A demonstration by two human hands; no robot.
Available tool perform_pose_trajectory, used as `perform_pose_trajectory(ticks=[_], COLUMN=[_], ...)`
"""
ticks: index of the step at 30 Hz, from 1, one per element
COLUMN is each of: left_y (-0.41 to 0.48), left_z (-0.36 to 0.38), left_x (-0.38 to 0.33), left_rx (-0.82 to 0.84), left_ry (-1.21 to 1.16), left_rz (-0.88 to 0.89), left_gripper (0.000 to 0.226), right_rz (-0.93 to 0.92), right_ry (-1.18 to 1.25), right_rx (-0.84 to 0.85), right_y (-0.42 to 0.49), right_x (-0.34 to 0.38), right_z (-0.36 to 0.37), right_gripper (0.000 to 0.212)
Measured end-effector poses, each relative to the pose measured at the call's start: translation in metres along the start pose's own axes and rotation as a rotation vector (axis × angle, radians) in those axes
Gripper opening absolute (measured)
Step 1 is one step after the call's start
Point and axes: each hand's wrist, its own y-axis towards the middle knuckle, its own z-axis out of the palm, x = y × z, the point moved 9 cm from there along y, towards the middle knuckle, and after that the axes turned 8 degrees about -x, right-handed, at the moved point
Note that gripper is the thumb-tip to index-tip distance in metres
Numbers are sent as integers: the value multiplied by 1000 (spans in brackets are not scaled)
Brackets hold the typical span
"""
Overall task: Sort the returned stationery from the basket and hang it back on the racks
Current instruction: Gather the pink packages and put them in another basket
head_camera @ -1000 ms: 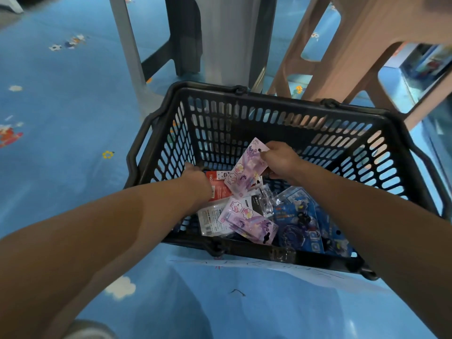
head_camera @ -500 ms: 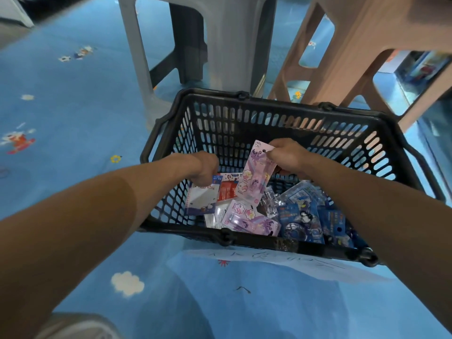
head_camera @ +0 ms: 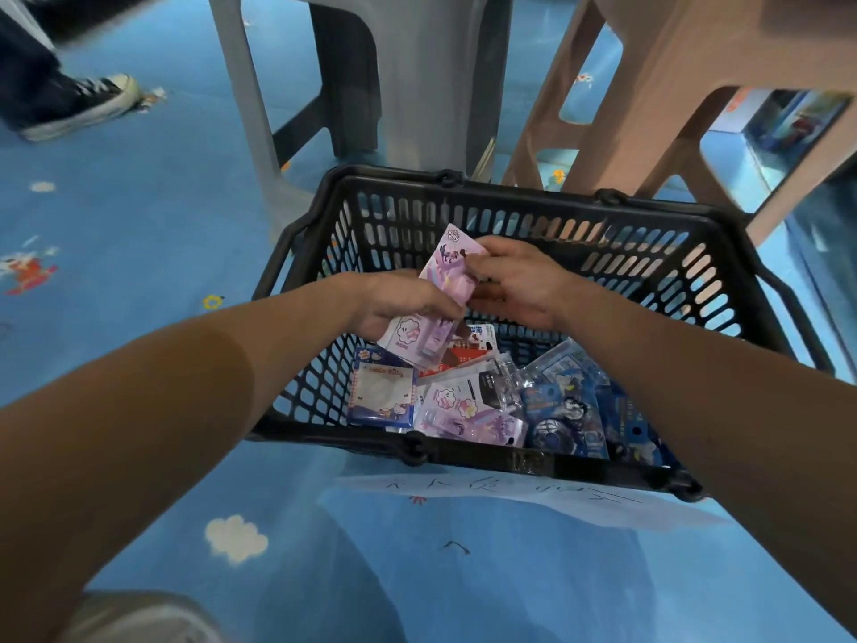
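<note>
Blue cartoon-print floor (head_camera: 139,215); grey stool (head_camera: 417,71) beside brown stool (head_camera: 672,76).

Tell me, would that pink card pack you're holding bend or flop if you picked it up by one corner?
Probably not: the pink pack stays flat though the right hand grips only its top and the left hand its lower part. It looks light, held by fingertips. Its glossy face may be slippery.

Only thing I can kinda read is "Hello Kitty" on the blue-framed pack (head_camera: 383,395); the paper sheet's (head_camera: 533,496) handwriting is illegible.
</note>
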Motion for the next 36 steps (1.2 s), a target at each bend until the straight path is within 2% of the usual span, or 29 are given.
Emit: perform_pose_trajectory(ticks=[2, 3, 4, 6, 7, 9, 10, 12, 14, 16, 19, 21, 24, 25, 28, 31, 33, 36], left_y=[10, 13, 15, 24, 27, 31, 33, 30, 34, 34, 32, 32, 27, 23, 21, 11, 8, -6], left_z=[-6, -13, -20, -33, -37, -43, -45, -44, -46, -45, -44, -45, -42, -42, -45, -41, -41, -28], left_x=[6, 9, 11, 16, 19, 23, 23, 23, 26, 30, 30, 29, 24, 21, 16, 7, 2, -11], left_rx=[-53, -111, -174, -254, -274, -313, -329, -358, -374, -375, -363, -374, -341, -332, -302, -274, -273, -170], left_ry=[10, 35, 60, 101, 112, 122, 124, 123, 120, 100, 102, 97, 15, -3, -94, -121, -184, -338], left_rz=[-18, -29, -36, -39, -41, -46, -44, -60, -71, -99, -95, -75, -47, -37, -16, 9, 25, 52], left_gripper=[29, 34, 43, 58, 59, 62, 65, 67, 57, 47, 42, 44, 88, 96, 81, 90, 79, 53], right_rz=[6, -13, -36, -15, 39, 129, 119, 47, 26, 90, 171, 143, 50, 31, -35, -76, -75, -49], right_ry=[-173, -383, -645, -1052, -1165, -1269, -1316, -1412, -1415, -1337, -1289, -1243, -1082, -975, -666, -439, -378, -325], right_rx=[-129, -174, -148, 68, 191, 368, 424, 482, 535, 644, 754, 655, 356, 267, 24, -200, -275, -342], right_y=[10, 14, 17, 16, 12, 2, -1, -1, -3, -11, -24, -21, -2, 2, 6, 3, 0, -7], right_x=[-15, -22, -29, -56, -73, -101, -107, -112, -116, -130, -143, -123, -80, -68, -37, -10, 2, 12], right_z=[-7, -11, -10, 5, 13, 28, 36, 49, 59, 69, 74, 65, 32, 20, -6, -26, -33, -44], right_gripper=[13, 18, 20, 14, 10, 7, 12, 41, 56, 50, 21, 14, 18, 17, 14, 21, 26, 30])
